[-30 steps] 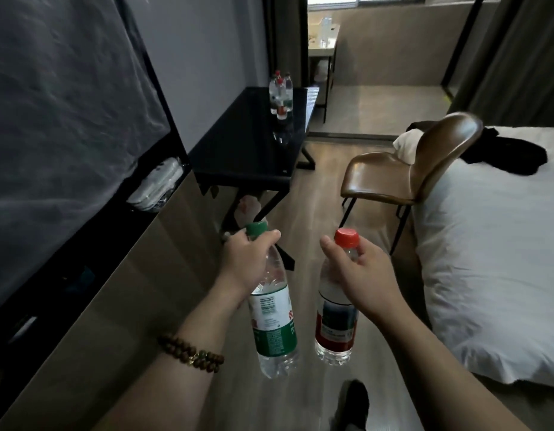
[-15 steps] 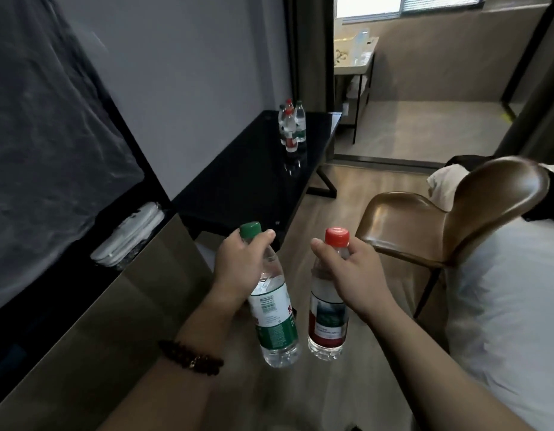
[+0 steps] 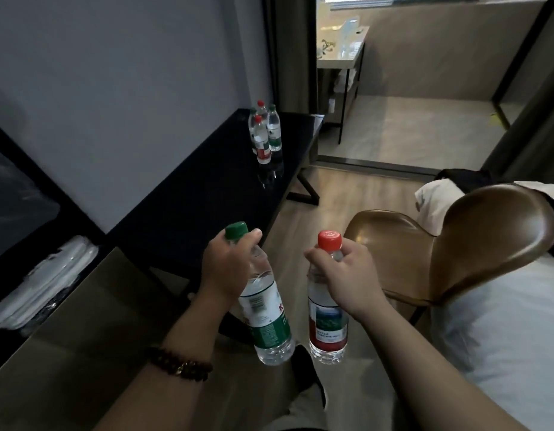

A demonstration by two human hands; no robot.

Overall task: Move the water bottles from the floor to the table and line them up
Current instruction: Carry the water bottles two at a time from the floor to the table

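Now you're mid-carry: left hand [image 3: 229, 269] grips the green-capped bottle [image 3: 263, 309], right hand [image 3: 341, 275] the red-capped bottle [image 3: 327, 318], both near. Next, set them beside the far bottles [image 3: 264, 135] on the table [image 3: 207, 194].

A person's left hand [image 3: 227, 269] grips the neck of a green-capped water bottle [image 3: 263, 309], and the right hand [image 3: 347, 275] grips a red-capped bottle [image 3: 327, 315]; both hang above the wooden floor [image 3: 341, 194]. Ahead, a black table [image 3: 207, 194] holds what looks like four bottles [image 3: 264, 133] clustered at its far end. A brown chair [image 3: 474, 244] stands beside a white bed [image 3: 502, 337].
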